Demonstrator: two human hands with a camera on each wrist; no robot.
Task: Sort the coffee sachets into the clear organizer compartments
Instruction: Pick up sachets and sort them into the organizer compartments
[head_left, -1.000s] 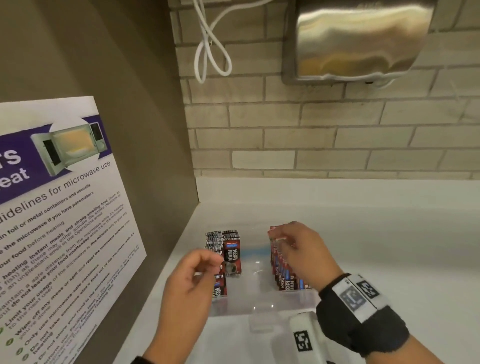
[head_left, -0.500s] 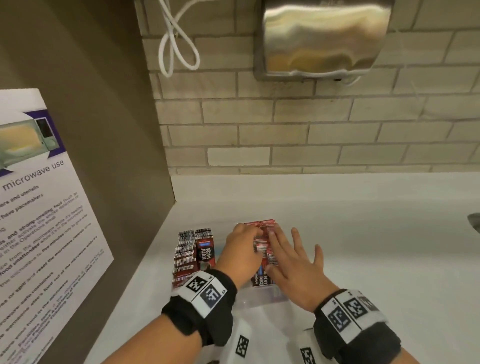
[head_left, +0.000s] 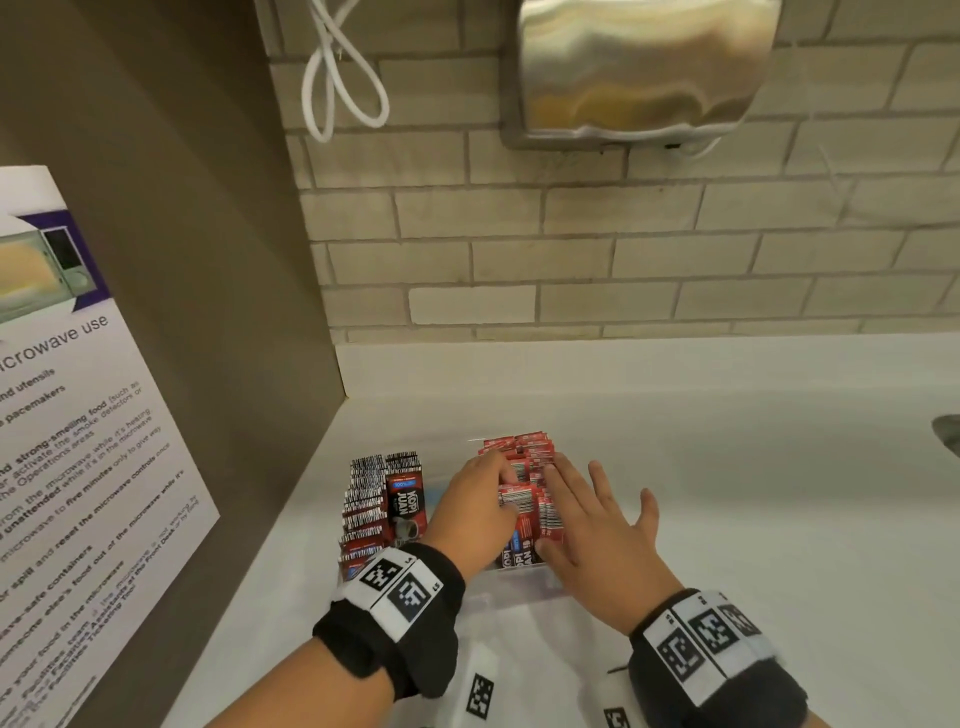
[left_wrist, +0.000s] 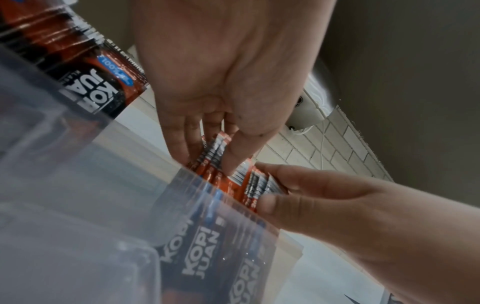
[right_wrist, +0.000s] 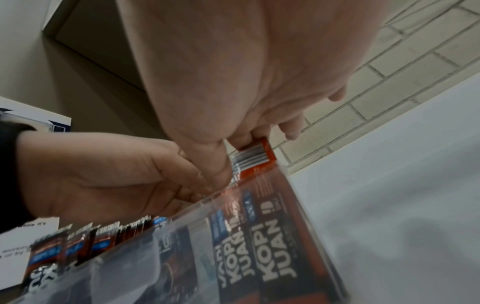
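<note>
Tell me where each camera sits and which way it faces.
Head: looks down at the counter, organizer, both hands, wristbands.
Left wrist: low beside the organizer, looking up; left hand pinches sachets.
Right wrist: low, looking up; right hand on the sachets.
Both wrist views share the sachets and both hands.

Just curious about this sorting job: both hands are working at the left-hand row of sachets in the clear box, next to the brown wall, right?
Not quite. The left hand and right hand are both at the right-hand row of sachets in the clear box; the left-hand row by the brown wall is untouched. The head view shows it.
</note>
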